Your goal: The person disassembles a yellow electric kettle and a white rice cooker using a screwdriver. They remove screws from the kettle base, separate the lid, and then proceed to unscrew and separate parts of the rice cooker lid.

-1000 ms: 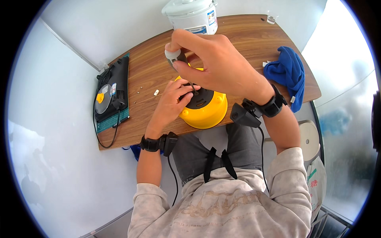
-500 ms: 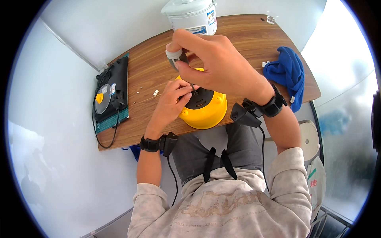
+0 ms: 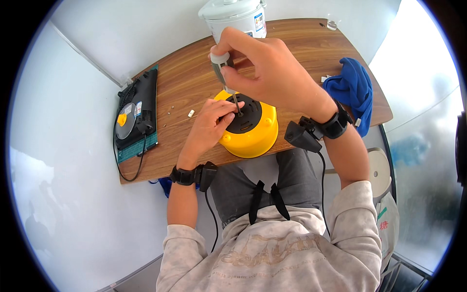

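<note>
A round yellow housing lies with its black vented base facing up near the table's front edge. My right hand is closed around the grey-and-white handle of a screwdriver. Its shaft slants down, and the tip is at a hole in the black base. My left hand rests on the left side of the housing, index finger and thumb stretched apart over the base. That index fingertip is beside the screwdriver shaft; the other fingers are partly hidden.
A white pot-shaped appliance stands at the back. At the left, a black appliance lies on a green mat. A small white piece and several tiny bits lie nearby. A blue cloth is at the right.
My right hand and the screwdriver handle have shifted slightly right, leaving more of the shaft visible. The tip stays at the same hole; my left hand has barely moved.
</note>
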Motion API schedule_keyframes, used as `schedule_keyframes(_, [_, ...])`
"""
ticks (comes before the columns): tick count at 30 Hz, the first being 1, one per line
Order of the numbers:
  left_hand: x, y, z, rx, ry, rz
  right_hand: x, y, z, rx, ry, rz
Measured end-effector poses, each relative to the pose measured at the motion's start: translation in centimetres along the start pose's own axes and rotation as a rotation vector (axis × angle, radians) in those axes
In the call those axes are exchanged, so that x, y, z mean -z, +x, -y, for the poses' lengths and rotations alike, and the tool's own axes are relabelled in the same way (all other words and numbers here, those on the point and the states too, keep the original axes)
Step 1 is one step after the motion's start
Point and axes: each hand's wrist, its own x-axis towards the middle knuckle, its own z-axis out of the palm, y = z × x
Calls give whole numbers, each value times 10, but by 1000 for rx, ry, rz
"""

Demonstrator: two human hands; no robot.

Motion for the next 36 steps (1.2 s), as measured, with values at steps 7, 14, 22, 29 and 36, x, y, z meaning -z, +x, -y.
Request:
schedule_keyframes(7, [-1,-1,-1,19,-25,-10,0,3,0,-80,36,18])
schedule_keyframes(14, [-1,0,-4,18,-33,-5,1,-4,5,-2,-37,-25])
schedule_keyframes(22, [-2,-2,2,-19,-18,-30,4,-9,9,2,16,37])
schedule_keyframes(29, [-2,-1,-1,-43,-34,-49,-4,-3,9,107,107,-42])
schedule_keyframes(36, [-1,-2,0,-40,-17,-43,-3,2,7,160,-45,-27])
